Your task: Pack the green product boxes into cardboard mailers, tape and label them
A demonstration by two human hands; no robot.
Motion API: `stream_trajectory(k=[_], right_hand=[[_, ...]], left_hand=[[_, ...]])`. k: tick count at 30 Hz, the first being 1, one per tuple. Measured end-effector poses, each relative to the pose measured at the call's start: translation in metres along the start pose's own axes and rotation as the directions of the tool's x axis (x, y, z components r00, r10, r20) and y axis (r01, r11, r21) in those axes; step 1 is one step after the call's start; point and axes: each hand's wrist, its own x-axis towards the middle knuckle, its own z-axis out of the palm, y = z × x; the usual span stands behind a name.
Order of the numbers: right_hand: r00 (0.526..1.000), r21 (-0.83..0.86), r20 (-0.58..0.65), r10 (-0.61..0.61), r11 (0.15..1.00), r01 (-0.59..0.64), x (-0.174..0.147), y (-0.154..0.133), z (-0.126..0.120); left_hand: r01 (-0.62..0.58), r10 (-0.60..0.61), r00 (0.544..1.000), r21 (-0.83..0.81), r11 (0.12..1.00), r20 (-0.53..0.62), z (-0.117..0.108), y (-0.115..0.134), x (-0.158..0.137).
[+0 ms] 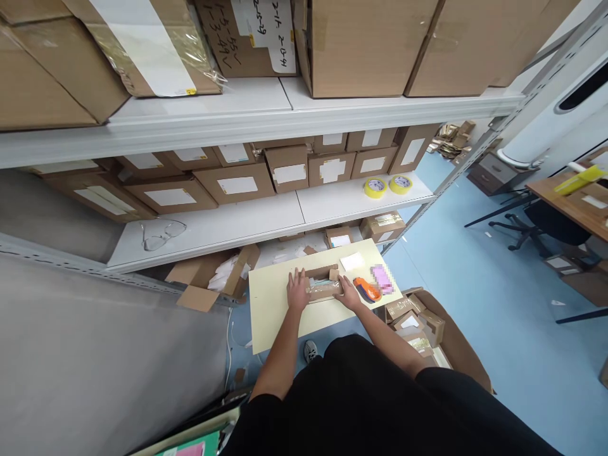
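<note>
A small open cardboard box lies on the pale yellow board in front of me. Clear tape or film covers part of its near side, and its contents are hard to make out. At its left end, my left hand grips it with the fingers pointing away from me. My right hand holds the right end, close to a small raised cardboard piece. Just right of that hand is an orange and dark-blue tape dispenser. A white paper slip lies behind it, near a blurred pink item.
The yellow board stands before a white shelf rack full of labelled boxes. Two yellow tape rolls and clear glasses are on the shelf. An open carton sits left; a large carton with packed boxes stands right.
</note>
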Motion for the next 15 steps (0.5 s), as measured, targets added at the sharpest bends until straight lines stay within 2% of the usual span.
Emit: stream_trajectory(k=[3,6,11,15], right_hand=[[0.999,0.001,-0.048,-0.006,1.000,0.006,0.000,-0.001,-0.001],[0.996,0.023,-0.089,-0.014,1.000,0.016,-0.007,0.007,-0.004],[0.984,0.055,-0.173,0.037,0.998,-0.028,-0.016,0.025,-0.016],[0.971,0.029,-0.217,0.096,0.995,-0.092,-0.015,0.038,-0.036]], left_hand=[[-0.063,0.062,0.998,0.042,0.997,0.034,-0.002,0.001,0.005],[-0.084,0.080,0.996,0.099,0.991,0.044,0.006,-0.003,-0.005],[-0.010,-0.005,0.991,0.116,0.993,0.131,0.031,-0.006,-0.028],[0.026,-0.050,0.988,0.157,0.987,0.149,0.038,-0.004,-0.028]])
